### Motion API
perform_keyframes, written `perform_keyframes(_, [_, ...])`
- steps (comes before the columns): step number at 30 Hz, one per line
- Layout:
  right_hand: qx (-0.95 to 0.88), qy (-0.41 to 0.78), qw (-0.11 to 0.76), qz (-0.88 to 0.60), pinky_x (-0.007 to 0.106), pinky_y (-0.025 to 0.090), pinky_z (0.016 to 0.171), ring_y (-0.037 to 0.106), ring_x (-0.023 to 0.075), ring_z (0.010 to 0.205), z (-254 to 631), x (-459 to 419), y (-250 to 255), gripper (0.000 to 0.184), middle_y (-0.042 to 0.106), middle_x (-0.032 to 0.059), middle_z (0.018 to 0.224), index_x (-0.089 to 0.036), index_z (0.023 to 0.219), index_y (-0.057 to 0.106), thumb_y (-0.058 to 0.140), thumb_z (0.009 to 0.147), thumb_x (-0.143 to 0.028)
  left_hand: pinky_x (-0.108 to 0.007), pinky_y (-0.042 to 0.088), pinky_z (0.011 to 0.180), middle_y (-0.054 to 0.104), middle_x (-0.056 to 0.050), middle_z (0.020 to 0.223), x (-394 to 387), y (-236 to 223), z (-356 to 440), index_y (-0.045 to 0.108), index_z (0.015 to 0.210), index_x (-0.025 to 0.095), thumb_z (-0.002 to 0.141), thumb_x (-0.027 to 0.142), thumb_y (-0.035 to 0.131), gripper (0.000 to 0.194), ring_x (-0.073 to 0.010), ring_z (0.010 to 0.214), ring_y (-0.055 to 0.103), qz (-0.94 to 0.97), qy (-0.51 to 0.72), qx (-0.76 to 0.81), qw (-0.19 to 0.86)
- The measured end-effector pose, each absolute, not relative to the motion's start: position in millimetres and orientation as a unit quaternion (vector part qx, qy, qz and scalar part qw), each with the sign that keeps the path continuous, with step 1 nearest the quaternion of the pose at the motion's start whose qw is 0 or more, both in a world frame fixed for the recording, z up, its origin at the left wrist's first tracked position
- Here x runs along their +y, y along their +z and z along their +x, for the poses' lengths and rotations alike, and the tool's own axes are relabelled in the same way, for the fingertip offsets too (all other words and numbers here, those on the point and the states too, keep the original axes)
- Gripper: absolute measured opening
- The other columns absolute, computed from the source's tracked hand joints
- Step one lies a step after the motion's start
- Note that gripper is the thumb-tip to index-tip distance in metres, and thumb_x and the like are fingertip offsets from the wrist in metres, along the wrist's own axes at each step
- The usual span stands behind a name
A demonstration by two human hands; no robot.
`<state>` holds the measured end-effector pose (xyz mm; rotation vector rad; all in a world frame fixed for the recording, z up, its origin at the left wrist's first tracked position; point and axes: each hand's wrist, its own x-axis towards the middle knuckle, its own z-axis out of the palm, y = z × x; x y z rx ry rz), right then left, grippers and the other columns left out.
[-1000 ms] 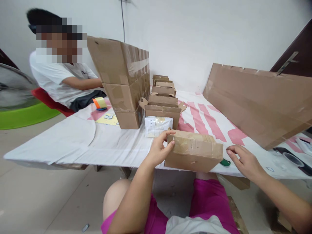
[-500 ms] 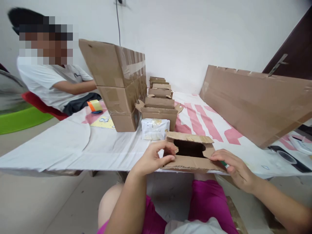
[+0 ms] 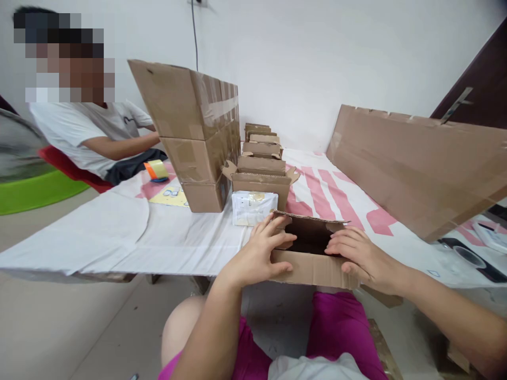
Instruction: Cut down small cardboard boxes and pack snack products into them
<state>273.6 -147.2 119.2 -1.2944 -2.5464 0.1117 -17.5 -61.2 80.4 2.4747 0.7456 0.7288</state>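
With my left hand and right hand half-open, touching opposite ends of the open-topped cardboard carton between them, I could crease its flaps by pressing unevenly, or knock the white packet beyond my left fingertips by shoving forward.
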Motion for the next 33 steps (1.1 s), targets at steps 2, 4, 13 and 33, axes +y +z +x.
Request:
perform_keyframes(2, [-0.882,-0.013,0.146,-0.447,0.050,0.036,0.104,0.054,0.0262,0.114,273.9,-147.7,119.2,0.047,0.067,0.0098,0.110,-0.024,0.111,0.067,0.036,0.098,-0.056,-0.061,0.020,0.119,0.032,-0.010,0.159,-59.8,78.0,-17.7,0.059,0.133,0.027,0.072,0.040,0.081,0.066,-0.0401,0.150,0.015,0.895,0.272,0.264,0.233])
perform_keyframes(4, [-0.877,-0.060,0.150,-0.452,0.048,0.040,0.099,0.055,0.0256,0.108,274.9,-148.7,121.0,0.036,0.067,0.0092,0.104,-0.024,0.107,0.069,0.045,0.097,-0.049,-0.062,0.021,0.119,0.029,-0.011,0.161,-58.9,75.8,-17.8,0.054,0.137,0.028,0.071,0.040,0.082,0.072,-0.0400,0.151,0.014,0.891,0.281,0.265,0.237])
perform_keyframes(13, [-0.812,-0.158,0.130,-0.546,0.046,0.043,0.089,0.056,0.0265,0.095,297.0,-146.1,125.8,0.036,0.067,0.0101,0.094,-0.019,0.111,0.068,0.047,0.097,-0.044,-0.057,0.020,0.121,0.008,-0.014,0.165,-51.6,71.4,-17.8,0.041,0.147,0.026,0.070,0.048,0.082,0.090,-0.0368,0.153,0.008,0.878,0.270,0.282,0.277])
perform_keyframes(33, [-0.749,0.038,0.009,-0.661,0.030,0.043,0.061,0.065,0.0221,0.069,301.2,-97.2,121.0,0.059,0.068,0.0036,0.075,-0.017,0.136,0.052,0.049,0.091,-0.056,-0.067,0.017,0.117,0.002,-0.015,0.166,-32.4,51.2,-14.6,0.018,0.155,0.035,0.054,0.058,0.087,0.124,-0.0427,0.152,0.001,0.860,0.293,0.290,0.301])
